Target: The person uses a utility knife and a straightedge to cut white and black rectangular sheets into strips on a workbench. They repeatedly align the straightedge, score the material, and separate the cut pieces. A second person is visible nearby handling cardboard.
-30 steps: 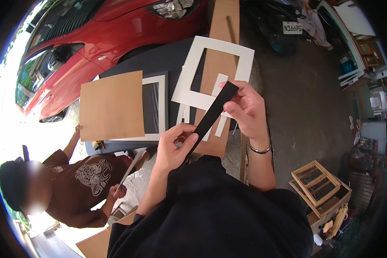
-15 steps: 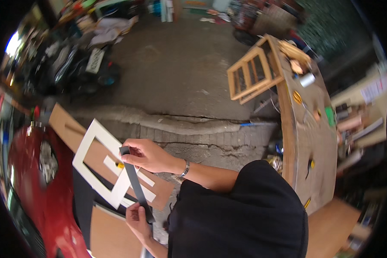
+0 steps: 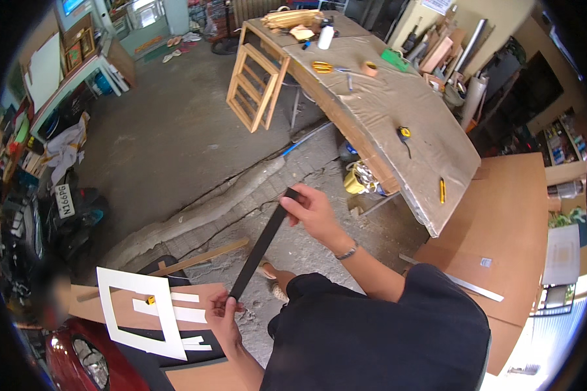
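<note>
A long, flat black strip (image 3: 261, 247) is held up between my two hands, slanting from upper right to lower left. My right hand (image 3: 313, 218) pinches its upper end, thumb on top. Its lower end is gripped by my left hand (image 3: 225, 318), with the thumb against the strip. Left of that hand, a white rectangular frame with a cut-out middle (image 3: 114, 319) lies over a brown board (image 3: 205, 291). White strips (image 3: 189, 315) and a small yellow-and-black tool (image 3: 150, 300) lie within and beside the frame's opening.
A covered workbench (image 3: 372, 98) ahead to the right carries a tape measure (image 3: 404, 133), a yellow utility knife (image 3: 442, 190) and scissors (image 3: 322, 67). A wooden frame (image 3: 251, 88) leans on its end. Brown sheets (image 3: 482, 241) stand at the right; a red vehicle (image 3: 98, 358) is lower left.
My view has swung right, bringing the workbench nearer the middle. Both hands still hold the black strip, which has moved away from over the white frame and now slants the other way.
</note>
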`<control>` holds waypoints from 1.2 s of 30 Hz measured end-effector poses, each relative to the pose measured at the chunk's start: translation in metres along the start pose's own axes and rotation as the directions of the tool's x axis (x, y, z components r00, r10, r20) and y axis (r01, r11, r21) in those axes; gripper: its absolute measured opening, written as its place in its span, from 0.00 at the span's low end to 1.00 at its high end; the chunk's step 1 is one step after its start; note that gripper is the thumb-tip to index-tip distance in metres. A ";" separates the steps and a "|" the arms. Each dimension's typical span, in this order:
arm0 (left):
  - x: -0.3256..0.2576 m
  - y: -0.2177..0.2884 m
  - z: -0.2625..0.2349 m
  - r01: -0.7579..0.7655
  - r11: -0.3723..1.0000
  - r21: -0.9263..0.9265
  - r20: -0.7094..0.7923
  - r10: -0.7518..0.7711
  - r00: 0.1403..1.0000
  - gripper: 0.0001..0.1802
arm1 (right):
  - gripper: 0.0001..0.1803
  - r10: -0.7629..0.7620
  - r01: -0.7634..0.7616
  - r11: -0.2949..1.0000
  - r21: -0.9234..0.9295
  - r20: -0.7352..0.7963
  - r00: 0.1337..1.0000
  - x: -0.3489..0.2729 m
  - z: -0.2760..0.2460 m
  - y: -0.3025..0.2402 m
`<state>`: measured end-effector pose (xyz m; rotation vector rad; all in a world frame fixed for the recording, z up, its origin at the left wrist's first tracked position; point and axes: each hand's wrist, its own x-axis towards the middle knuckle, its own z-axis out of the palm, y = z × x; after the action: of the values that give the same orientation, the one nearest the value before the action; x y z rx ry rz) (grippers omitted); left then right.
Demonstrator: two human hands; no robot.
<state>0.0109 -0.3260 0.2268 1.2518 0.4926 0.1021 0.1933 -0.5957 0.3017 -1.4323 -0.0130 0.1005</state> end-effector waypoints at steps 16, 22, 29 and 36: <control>0.046 -0.023 0.243 0.033 0.959 -0.282 0.369 0.076 0.926 0.24 | 0.10 0.076 0.029 0.946 0.323 -0.308 0.948 -0.050 -0.174 -0.014; 0.079 -0.045 0.388 0.035 0.987 -0.154 0.384 0.027 0.923 0.11 | 0.08 0.107 0.016 0.928 0.373 -0.308 0.945 -0.015 -0.264 -0.006; 0.124 -0.061 0.488 0.032 0.988 -0.150 0.286 0.013 0.958 0.08 | 0.07 0.150 -0.050 0.924 0.379 -0.238 0.960 0.060 -0.342 -0.004; 0.215 -0.059 0.530 0.034 0.982 -0.187 0.185 0.002 0.983 0.08 | 0.13 0.185 -0.106 0.932 0.348 -0.204 0.961 0.149 -0.383 0.017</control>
<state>0.4088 -0.7410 0.2260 1.0589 0.3237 0.0177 0.3672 -0.9598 0.2239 -1.0953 0.2945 0.0524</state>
